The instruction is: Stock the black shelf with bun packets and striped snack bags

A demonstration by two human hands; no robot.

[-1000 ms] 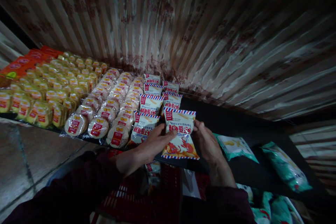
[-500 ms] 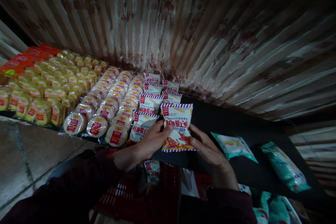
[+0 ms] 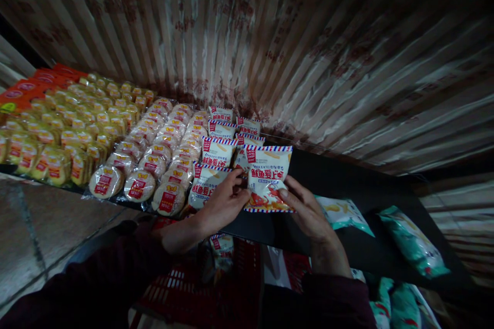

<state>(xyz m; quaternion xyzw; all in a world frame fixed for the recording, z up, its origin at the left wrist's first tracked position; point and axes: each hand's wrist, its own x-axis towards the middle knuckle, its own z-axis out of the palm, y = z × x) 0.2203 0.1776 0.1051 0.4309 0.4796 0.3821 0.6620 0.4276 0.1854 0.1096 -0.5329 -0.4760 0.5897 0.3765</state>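
Note:
A white snack bag (image 3: 269, 172) with red lettering and striped red-and-blue ends stands nearly upright in front of me. My right hand (image 3: 311, 211) grips its right edge, thumb on the front and fingers partly hidden behind. At the lower left edge of that bag is my left hand (image 3: 224, 200), its fingers curled and its thumb against the edge; the bag partly hides the contact. Matching bags stand in rows behind and to the left, the closest snack bag (image 3: 208, 183) beside my left hand.
Wrapped round crackers (image 3: 139, 185) and yellow packs (image 3: 54, 164) fill the left of the black table (image 3: 320, 169). Two green-and-white bags (image 3: 415, 241) lie at right. Below the front edge is a red basket (image 3: 247, 277) with more bags. A pleated curtain (image 3: 231, 36) hangs behind.
The held snack bag has moved slightly right and back, toward the row behind it. My left thumb has slid off its front to the left edge, and those fingers are more curled.

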